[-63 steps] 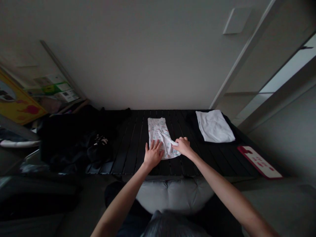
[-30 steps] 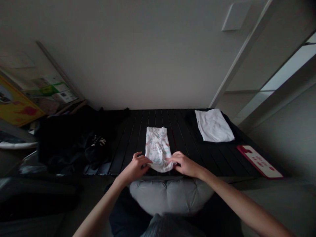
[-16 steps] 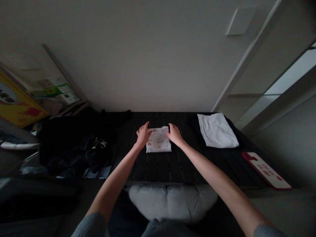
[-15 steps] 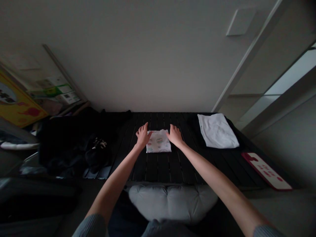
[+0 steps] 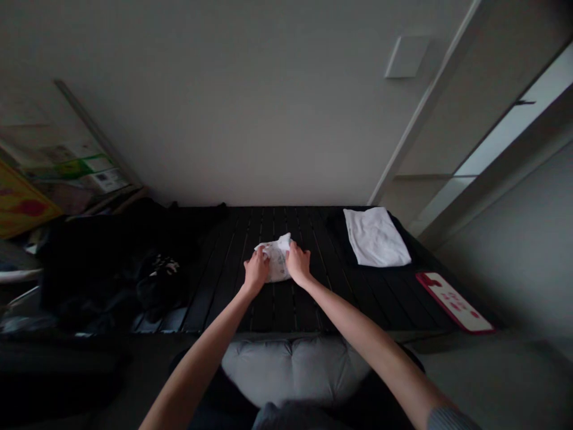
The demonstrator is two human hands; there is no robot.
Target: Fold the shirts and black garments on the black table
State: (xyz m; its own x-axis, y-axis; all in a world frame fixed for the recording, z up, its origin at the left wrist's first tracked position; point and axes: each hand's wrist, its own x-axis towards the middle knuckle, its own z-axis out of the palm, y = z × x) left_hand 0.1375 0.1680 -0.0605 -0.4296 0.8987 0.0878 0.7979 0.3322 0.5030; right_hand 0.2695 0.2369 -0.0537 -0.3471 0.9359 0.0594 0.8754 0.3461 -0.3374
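Patterned white cloth lies bunched at the middle of a black slatted table, grasped from both sides: left hand and right hand are curled, fingers closed on it, both arms stretched forward. Folded white towel sits well to the right; further right, a red-edged card, its red print too small to read.
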